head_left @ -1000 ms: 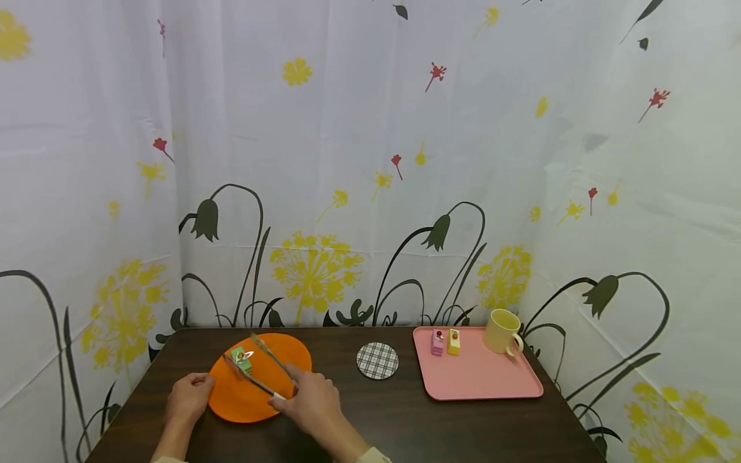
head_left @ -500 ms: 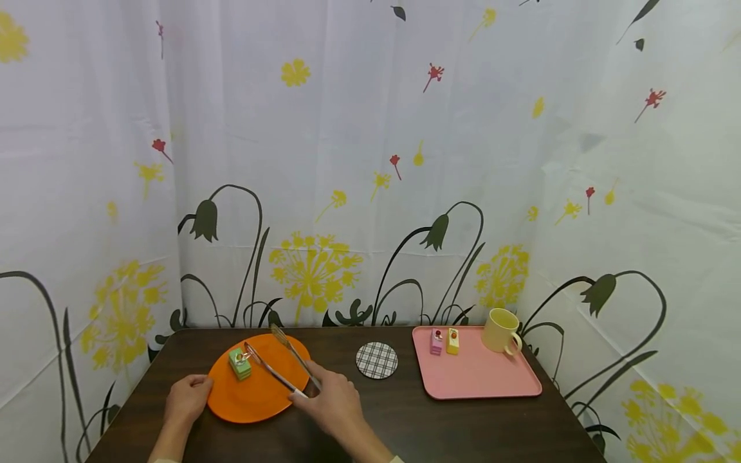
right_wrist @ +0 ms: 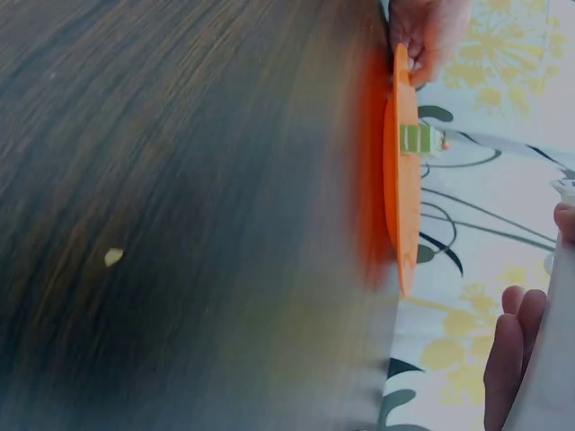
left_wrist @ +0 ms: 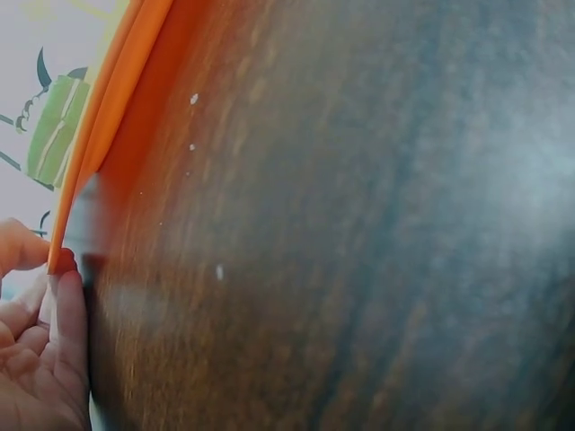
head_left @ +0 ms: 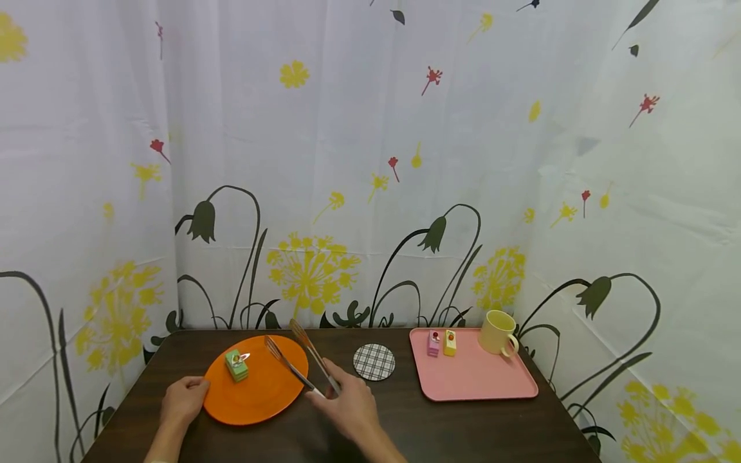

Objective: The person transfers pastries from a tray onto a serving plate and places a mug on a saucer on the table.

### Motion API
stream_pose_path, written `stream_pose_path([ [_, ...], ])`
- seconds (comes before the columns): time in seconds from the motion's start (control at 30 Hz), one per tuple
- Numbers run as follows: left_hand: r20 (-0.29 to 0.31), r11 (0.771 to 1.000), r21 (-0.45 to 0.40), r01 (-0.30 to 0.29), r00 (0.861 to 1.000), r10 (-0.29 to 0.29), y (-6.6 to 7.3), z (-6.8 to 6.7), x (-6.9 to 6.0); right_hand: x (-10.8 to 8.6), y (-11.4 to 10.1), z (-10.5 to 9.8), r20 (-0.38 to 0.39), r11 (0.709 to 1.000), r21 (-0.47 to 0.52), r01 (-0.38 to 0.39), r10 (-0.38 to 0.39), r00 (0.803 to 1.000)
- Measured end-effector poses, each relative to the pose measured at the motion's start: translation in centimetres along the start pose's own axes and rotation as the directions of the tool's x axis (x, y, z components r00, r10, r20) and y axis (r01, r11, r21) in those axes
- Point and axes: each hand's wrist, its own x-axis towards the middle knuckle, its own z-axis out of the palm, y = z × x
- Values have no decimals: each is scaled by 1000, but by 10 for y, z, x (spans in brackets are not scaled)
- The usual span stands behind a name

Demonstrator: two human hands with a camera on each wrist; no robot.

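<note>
Cake (head_left: 236, 366), green and block-shaped, lies just forward-right of the left hand (head_left: 182, 401) pinching its round orange plate (head_left: 255, 403), farther from the right hand (head_left: 350, 400) gripping slim metal tongs (head_left: 292, 366).

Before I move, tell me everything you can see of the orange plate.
The plate is round, plain bright orange and smooth, seemingly plastic. It lies face up on the left part of the dark table. The left hand pinches its left edge, thumb above, fingers below. A green toy cake slice sits on its left half. The tongs overlap its right side in the head view; contact isn't clear.
</note>
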Motion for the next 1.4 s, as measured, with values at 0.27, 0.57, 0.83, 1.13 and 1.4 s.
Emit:
stream_pose_path([
  [0.27, 16, 1000, 6, -26, 1000, 26, 4, -4, -8, -2, 15, -19, -56, 998, 47, -36, 38, 998],
  [0.57, 37, 1000, -24, -4, 999, 5, 2, -2, -3, 2, 41, -50, -139, 992, 58, -114, 121, 983],
  [0.83, 16, 1000, -10, 1, 1000, -1, 3, -1, -3, 0, 56, -57, -145, 988, 79, -131, 142, 979],
  [1.13, -17, 1000, 12, -5, 1000, 5, -1, 4, -6, -2, 65, -75, -161, 979, 140, -150, 171, 972],
  [1.4, 6, 1000, 12, -21, 1000, 20, 1, 0, -2, -2, 79, -91, -185, 976, 159, -150, 179, 966],
])
